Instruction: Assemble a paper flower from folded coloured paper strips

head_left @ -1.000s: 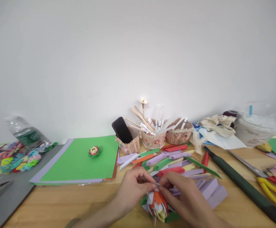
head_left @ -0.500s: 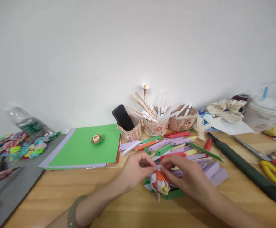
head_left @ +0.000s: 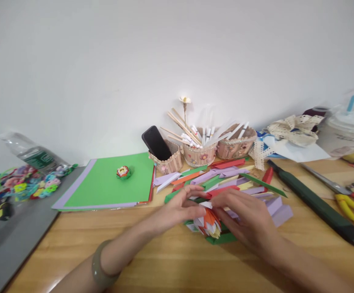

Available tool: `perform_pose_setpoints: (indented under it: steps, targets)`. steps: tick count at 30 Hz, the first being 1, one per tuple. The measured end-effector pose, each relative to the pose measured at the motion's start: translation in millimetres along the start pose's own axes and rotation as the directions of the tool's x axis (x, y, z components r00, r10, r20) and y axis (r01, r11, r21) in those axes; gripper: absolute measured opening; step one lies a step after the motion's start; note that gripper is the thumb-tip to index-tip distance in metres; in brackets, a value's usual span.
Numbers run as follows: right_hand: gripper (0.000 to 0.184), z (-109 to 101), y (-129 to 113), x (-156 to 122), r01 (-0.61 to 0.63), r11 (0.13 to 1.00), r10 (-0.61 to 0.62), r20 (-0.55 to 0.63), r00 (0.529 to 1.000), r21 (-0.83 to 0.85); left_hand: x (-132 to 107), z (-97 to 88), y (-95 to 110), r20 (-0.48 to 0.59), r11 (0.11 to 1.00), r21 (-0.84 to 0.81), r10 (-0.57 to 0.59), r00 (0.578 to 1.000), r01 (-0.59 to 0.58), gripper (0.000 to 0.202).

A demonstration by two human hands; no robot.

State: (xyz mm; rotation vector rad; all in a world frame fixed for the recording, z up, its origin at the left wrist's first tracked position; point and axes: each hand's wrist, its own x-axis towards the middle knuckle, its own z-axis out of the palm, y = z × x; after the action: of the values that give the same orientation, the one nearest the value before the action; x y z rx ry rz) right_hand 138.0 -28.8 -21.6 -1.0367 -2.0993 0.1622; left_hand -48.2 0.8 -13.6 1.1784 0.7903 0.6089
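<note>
A folded paper flower (head_left: 211,221) with orange, white, pale yellow and green petals sits low between my hands, tilted toward me. My right hand (head_left: 246,211) pinches a white petal at its upper edge, and its fingers partly cover the flower. To the left, my left hand (head_left: 181,207) has thumb and fingers apart, with the thumb tip close by the white petal; whether it touches cannot be made out. Behind both hands lies a pile of folded paper strips (head_left: 213,175) in green, red, purple and yellow. A smaller finished paper flower (head_left: 123,173) rests on green paper sheets (head_left: 103,191).
Decorated stick holders (head_left: 199,156) stand at the back with a phone (head_left: 156,143), sticks and pens. At right lie a dark green long-handled tool (head_left: 317,203), yellow-and-red-handled scissors (head_left: 347,203), lace (head_left: 295,128) and a lidded cup (head_left: 350,130). A bottle (head_left: 33,154) and colourful fuzzy pieces (head_left: 27,183) are at left.
My left thumb and fingers have parted from their pinch on the flower's upper edge. My right hand stays on the flower. A hand at the far left has gone out of view.
</note>
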Motion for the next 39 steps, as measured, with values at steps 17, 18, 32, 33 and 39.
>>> perform_pose_setpoints:
  steps: [17, 18, 32, 33, 39]
  targets:
    - [0.022, -8.9, -15.7, 13.3, -0.491, 0.752, 0.412, 0.268, 0.871, 0.439, -3.6, 4.3, -2.2, -0.095, 0.610, 0.735, 0.525, 0.846, -0.297, 0.055]
    - [0.027, -8.8, -15.9, 14.4, -0.544, 0.676, 0.410, 0.359, 0.838, 0.497, -4.6, 4.4, -2.8, -0.068, 0.546, 0.781, 0.559, 0.826, -0.304, 0.055]
    - [0.041, -7.6, -17.4, 16.0, -0.661, 0.467, 0.384, 0.539, 0.750, 0.587, -6.8, 11.3, 1.5, -0.166, 0.722, 0.690, 0.225, 0.960, -0.049, 0.037]
    - [0.042, -7.6, -17.2, 16.3, -0.675, 0.456, 0.387, 0.553, 0.738, 0.581, -7.5, 12.3, 1.6, -0.180, 0.750, 0.660, 0.212, 0.961, -0.042, 0.036]
    - [0.042, -7.5, -15.5, 17.0, -0.719, 0.426, 0.411, 0.590, 0.694, 0.549, -9.5, 12.5, -2.3, -0.223, 0.827, 0.555, 0.251, 0.942, -0.089, 0.035]
